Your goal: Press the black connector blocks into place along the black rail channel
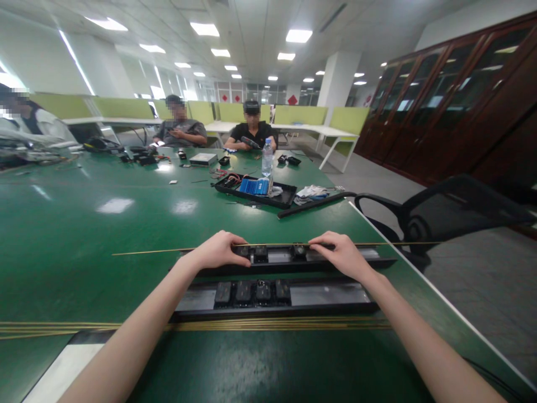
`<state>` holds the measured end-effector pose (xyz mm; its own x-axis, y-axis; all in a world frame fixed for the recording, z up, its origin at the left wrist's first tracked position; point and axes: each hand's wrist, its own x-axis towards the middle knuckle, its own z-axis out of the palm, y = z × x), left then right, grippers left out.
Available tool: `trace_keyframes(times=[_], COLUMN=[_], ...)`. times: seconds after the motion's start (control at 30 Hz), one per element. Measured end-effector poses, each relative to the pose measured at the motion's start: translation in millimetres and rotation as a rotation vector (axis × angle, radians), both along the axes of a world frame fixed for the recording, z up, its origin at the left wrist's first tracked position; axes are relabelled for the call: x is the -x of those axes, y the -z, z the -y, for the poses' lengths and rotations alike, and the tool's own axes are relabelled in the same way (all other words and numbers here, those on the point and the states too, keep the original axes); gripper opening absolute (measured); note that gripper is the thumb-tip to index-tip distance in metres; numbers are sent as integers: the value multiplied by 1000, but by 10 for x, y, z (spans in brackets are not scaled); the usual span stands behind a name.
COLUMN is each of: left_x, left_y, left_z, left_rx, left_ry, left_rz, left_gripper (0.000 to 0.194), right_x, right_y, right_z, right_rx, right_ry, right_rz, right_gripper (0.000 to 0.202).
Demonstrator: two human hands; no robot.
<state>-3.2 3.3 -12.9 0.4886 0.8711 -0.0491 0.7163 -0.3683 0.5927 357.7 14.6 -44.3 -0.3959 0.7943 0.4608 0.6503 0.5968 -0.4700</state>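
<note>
A thin brass-coloured rod [279, 244] lies lengthwise along the far edge of a long black channel [277, 267]. Inside that channel sit black blocks, one [260, 253] beside my left hand and another [299, 252] near my right. My left hand [218, 249] grips across the channel's left part, thumb on the near side and forefinger on the far side by the rod. With thumb and fingertips together, my right hand [340, 254] pinches the rod. Closer to me, a second black channel [331, 296] holds several black blocks [243, 293] in a row.
Several more brass rods [268, 323] lie in front of the near channel. Farther off are a black tray [287, 196] with a blue item, a water bottle [267, 158], and a black strip [314, 205]. People sit across the green table [84, 224]; an office chair [457, 210] stands right.
</note>
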Motion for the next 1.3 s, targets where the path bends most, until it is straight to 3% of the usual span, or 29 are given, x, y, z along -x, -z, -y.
trace_keyframes(times=[1.3], left_x=[-3], left_y=[14], left_z=[-13], left_rx=[-31], left_ry=[26], left_rz=[-50], left_gripper=[52], right_x=[-487], right_y=[-221], right_z=[-74], right_rx=[292], right_ry=[44], right_rz=[78], right_gripper=[26])
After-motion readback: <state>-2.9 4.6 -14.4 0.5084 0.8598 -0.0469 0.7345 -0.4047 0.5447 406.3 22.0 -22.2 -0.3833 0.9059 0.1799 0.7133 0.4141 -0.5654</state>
